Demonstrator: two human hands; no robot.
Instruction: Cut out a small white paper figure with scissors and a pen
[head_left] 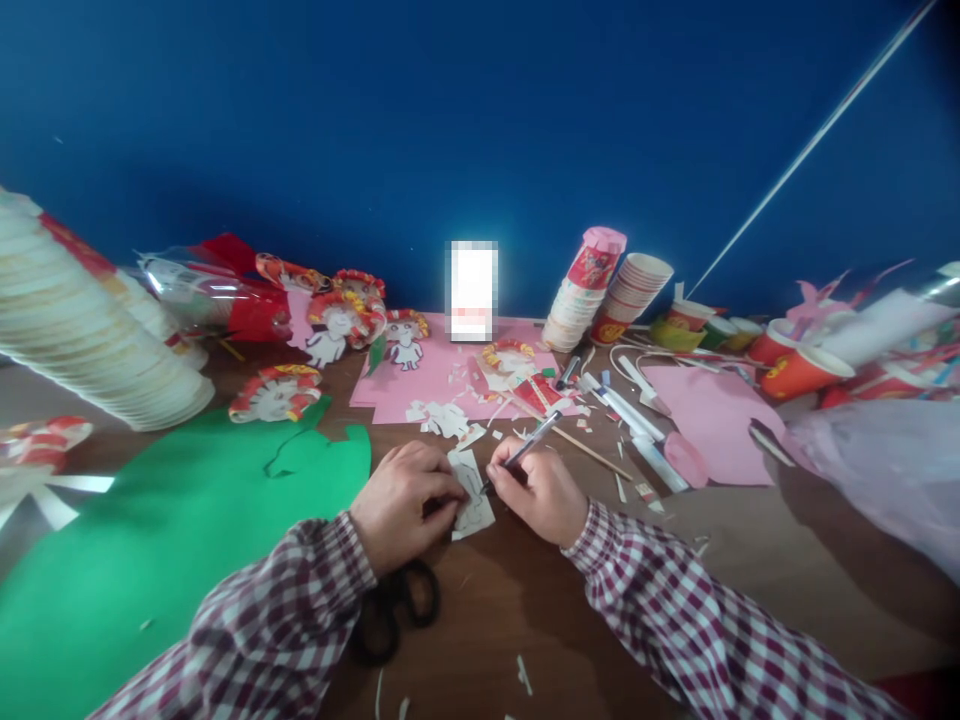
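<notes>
While the slip [463, 525] lies flat on the worktop [465, 640] between your hands, with a figure outlined on it, steady pressure would likely serve the line best. Your left hand [409, 505] rests at the slip's left edge, fingers curled with a gap by the thumb; whether they pinch the paper or only press it, you cannot tell from here. Your right hand's [541, 492] fingers are closed round the pen [534, 440], its tip at the slip's right side; contact with the paper is too small to make out. So small a piece could easily twist, so pin it firmly, clear of the line, and draw in short strokes. The scissors [393, 608] lie just below your left wrist, so mind your sleeve there. Beyond the slip, scraps [446, 418] litter the worktop near the stick [592, 445]; farther back, the outlined cut-out [406, 352] might guide your proportions.
</notes>
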